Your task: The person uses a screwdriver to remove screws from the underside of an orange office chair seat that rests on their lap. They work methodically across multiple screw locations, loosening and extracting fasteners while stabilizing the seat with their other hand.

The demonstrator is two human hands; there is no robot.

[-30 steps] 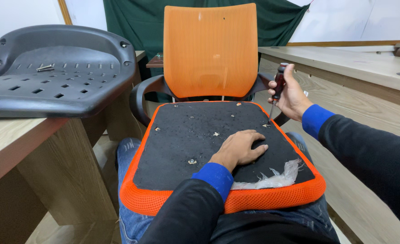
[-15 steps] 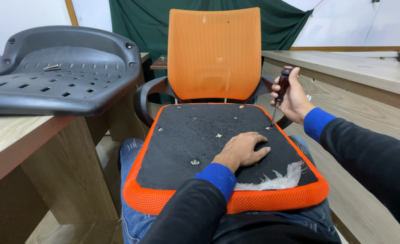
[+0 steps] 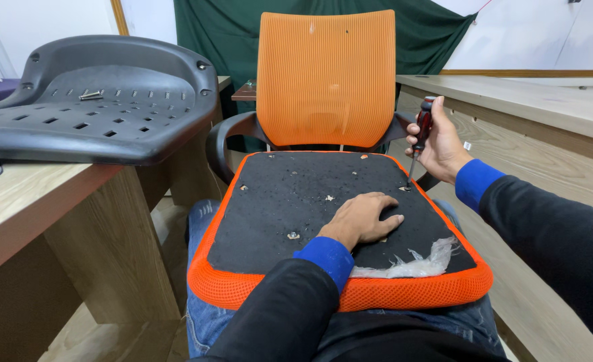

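An orange-edged chair seat [image 3: 283, 194] lies upside down on my lap, its black underside facing up. My left hand [image 3: 363, 218] presses flat on that underside, near the middle right. My right hand [image 3: 440, 144] grips a screwdriver [image 3: 420, 134] with a dark red and black handle, held upright. Its tip rests on a screw [image 3: 404, 188] near the seat's far right corner. Several other small metal fittings dot the black surface.
A black plastic seat shell [image 3: 95, 107] with a loose bolt [image 3: 90, 96] in it rests on a wooden desk [image 3: 35, 201] at my left. An orange mesh chair back with black armrests [image 3: 326, 80] stands ahead. A long wooden bench [image 3: 538, 107] runs along the right. Torn clear plastic [image 3: 410, 265] clings to the seat's near edge.
The view has shifted a little to the left, so everything sits slightly further right in frame. Both hands keep their places, the screwdriver still upright on the same screw.
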